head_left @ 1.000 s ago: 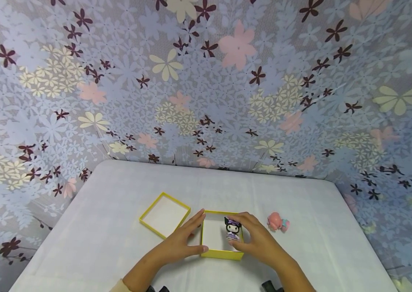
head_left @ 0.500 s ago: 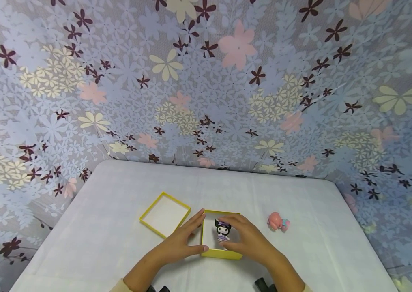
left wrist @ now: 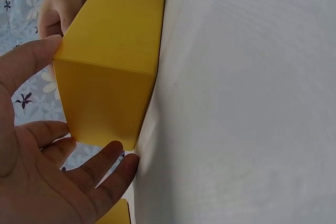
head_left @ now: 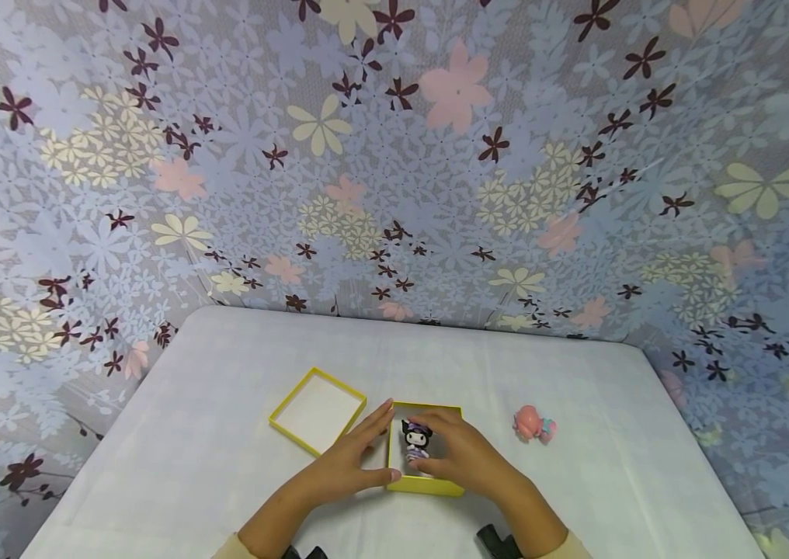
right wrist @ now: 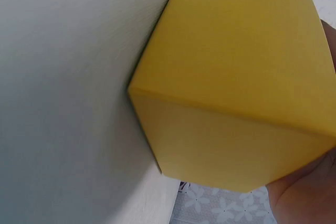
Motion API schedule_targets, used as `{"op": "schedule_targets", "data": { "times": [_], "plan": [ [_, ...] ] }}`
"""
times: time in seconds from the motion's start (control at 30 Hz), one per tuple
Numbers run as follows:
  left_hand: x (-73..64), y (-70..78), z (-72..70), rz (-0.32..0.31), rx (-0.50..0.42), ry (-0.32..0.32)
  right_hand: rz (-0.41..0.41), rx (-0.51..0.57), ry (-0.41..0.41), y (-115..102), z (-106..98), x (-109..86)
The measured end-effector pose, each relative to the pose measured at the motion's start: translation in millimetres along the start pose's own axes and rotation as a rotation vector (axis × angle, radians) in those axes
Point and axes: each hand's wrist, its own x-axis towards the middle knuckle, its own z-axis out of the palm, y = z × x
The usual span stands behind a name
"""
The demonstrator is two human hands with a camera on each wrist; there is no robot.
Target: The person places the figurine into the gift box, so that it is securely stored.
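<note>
In the head view, a yellow open-topped box point(head_left: 428, 487) with a pale inside stands near the table's front middle. My left hand point(head_left: 345, 467) holds its left side, thumb at the near corner and fingertips towards the far one. The left wrist view shows those fingers around the yellow box wall point(left wrist: 110, 38). My right hand point(head_left: 470, 456) reaches over the box and pinches a small black, white and purple figurine point(head_left: 417, 441) between fingers and thumb. Whether the figurine touches the box floor, I cannot tell. Seen from the right wrist, the box point(right wrist: 236, 51) hides the figurine.
Left of the box lies a shallow yellow-rimmed lid point(head_left: 318, 411), inside facing up. A pink figure point(head_left: 533, 424) with a blue part rests to the right. White cloth point(head_left: 227, 435) covers the table, and a flowered fabric point(head_left: 394, 194) rises behind it.
My right hand has carried the figurine leftwards inside the box, from its right side towards the left wall. The left hand, box, lid and pink figure have stayed put.
</note>
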Motion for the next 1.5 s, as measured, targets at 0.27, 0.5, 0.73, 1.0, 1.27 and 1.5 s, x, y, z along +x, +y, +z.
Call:
{"op": "schedule_targets", "data": {
  "times": [0.27,0.5,0.73,1.0,1.27,1.5],
  "plan": [
    [-0.1,0.3,0.1,-0.004,-0.026,-0.008,0.020,-0.027,-0.042,-1.6,-0.4,8.4],
    [0.5,1.3,0.7,-0.004,-0.020,-0.012,0.025,-0.062,-0.069,-2.0,-0.5,14.2],
    [2.0,0.8,0.9,-0.003,-0.034,-0.011,0.033,-0.117,-0.084,-4.2,2.9,19.7],
    [0.9,1.4,0.7,-0.005,-0.036,-0.013,0.007,-0.208,-0.075,-5.7,8.5,23.0],
    [0.8,0.9,0.0,-0.012,-0.040,-0.012,-0.001,-0.268,-0.048,-8.3,12.0,22.5],
    [0.8,-1.5,0.9,-0.009,-0.050,-0.015,0.009,-0.276,-0.077,-8.7,11.6,22.2]
  ]
}}
